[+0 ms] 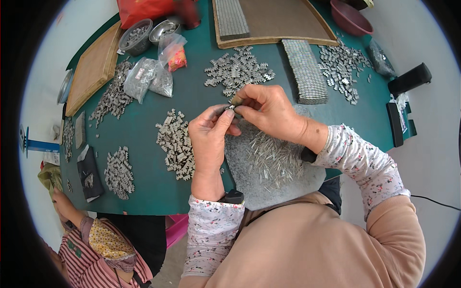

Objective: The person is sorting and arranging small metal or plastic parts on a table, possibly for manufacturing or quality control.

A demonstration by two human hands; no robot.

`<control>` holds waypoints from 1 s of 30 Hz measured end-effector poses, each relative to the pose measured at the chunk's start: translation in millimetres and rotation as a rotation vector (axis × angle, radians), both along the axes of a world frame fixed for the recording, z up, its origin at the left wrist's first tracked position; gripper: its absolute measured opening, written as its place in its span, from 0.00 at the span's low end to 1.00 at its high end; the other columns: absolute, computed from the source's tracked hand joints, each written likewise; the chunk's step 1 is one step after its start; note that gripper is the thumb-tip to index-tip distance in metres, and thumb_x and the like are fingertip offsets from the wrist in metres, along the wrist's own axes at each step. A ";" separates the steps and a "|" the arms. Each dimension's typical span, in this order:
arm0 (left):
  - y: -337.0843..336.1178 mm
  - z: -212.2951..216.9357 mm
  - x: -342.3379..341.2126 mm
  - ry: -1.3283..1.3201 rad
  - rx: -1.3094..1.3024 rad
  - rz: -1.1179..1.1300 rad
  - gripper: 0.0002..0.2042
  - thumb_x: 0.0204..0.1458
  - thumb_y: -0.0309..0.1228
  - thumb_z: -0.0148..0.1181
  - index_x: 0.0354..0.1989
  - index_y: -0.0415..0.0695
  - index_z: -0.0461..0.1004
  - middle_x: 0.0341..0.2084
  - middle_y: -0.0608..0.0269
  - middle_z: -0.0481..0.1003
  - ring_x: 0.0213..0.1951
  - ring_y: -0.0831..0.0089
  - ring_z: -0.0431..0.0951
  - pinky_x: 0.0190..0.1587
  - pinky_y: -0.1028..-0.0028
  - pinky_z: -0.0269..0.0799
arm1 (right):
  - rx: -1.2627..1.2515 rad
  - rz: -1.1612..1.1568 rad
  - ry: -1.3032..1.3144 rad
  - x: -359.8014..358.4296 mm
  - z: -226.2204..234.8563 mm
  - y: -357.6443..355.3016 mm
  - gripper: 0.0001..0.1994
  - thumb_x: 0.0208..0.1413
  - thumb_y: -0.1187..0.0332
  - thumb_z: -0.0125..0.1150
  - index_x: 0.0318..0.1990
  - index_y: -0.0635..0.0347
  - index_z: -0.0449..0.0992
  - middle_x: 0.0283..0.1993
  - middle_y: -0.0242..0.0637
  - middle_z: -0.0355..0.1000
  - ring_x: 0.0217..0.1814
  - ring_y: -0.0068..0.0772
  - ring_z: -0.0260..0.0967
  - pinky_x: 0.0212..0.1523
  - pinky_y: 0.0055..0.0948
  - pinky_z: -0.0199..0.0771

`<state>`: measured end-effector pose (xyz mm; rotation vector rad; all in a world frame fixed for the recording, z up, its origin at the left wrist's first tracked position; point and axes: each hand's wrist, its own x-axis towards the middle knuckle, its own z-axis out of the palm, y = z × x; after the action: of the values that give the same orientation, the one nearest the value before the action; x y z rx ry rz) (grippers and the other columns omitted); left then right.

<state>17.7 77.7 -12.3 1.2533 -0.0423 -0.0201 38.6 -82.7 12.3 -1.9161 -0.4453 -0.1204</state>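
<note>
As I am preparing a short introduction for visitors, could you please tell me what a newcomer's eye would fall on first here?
Probably the left hand and right hand, meeting near the centre with a small piece pinched at their fingertips. Just below the right hand, thin pins lie heaped on a grey cloth. At the upper left, a bright red bundle stands out against the green table.

Green table (137, 127), grey mat (245, 189), apparently silver piece (231, 107)
</note>
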 end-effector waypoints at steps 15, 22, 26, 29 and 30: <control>19.9 2.4 4.9 0.081 -0.171 0.129 0.05 0.56 0.26 0.58 0.36 0.36 0.75 0.25 0.56 0.78 0.22 0.71 0.78 0.26 0.73 0.78 | -0.831 0.137 -0.458 41.9 -22.2 6.8 0.08 0.48 0.69 0.63 0.33 0.63 0.75 0.34 0.44 0.71 0.38 0.47 0.73 0.39 0.39 0.74; 17.8 1.0 3.4 0.093 -0.160 0.071 0.07 0.55 0.27 0.61 0.36 0.35 0.76 0.25 0.55 0.78 0.21 0.71 0.78 0.25 0.74 0.78 | -0.791 0.157 -0.505 32.7 -3.6 -11.5 0.05 0.47 0.73 0.60 0.31 0.64 0.73 0.33 0.43 0.69 0.37 0.44 0.72 0.36 0.37 0.74; 13.8 1.3 2.5 0.113 -0.126 0.039 0.08 0.56 0.27 0.60 0.38 0.35 0.76 0.27 0.56 0.78 0.24 0.71 0.78 0.27 0.73 0.77 | -0.893 0.245 -0.556 8.7 3.3 -36.5 0.04 0.46 0.75 0.60 0.29 0.65 0.72 0.30 0.42 0.67 0.32 0.44 0.71 0.33 0.38 0.73; 13.8 -0.3 3.1 0.136 -0.158 -0.019 0.09 0.56 0.27 0.60 0.40 0.34 0.77 0.27 0.56 0.78 0.24 0.71 0.78 0.28 0.72 0.78 | -0.863 0.247 -0.340 -4.7 8.2 -45.9 0.05 0.47 0.73 0.59 0.31 0.64 0.77 0.32 0.42 0.72 0.36 0.44 0.74 0.36 0.37 0.75; 12.5 -0.3 3.7 0.143 -0.161 -0.027 0.09 0.56 0.27 0.60 0.40 0.34 0.77 0.27 0.56 0.78 0.24 0.71 0.78 0.28 0.72 0.78 | -0.867 0.242 -0.331 -5.2 8.1 -50.5 0.05 0.47 0.73 0.59 0.31 0.64 0.77 0.32 0.42 0.72 0.36 0.44 0.74 0.36 0.37 0.75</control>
<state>21.4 90.2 -12.5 1.0871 0.0614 -0.1273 33.4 -133.2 20.4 -2.6735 -1.0779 -0.0908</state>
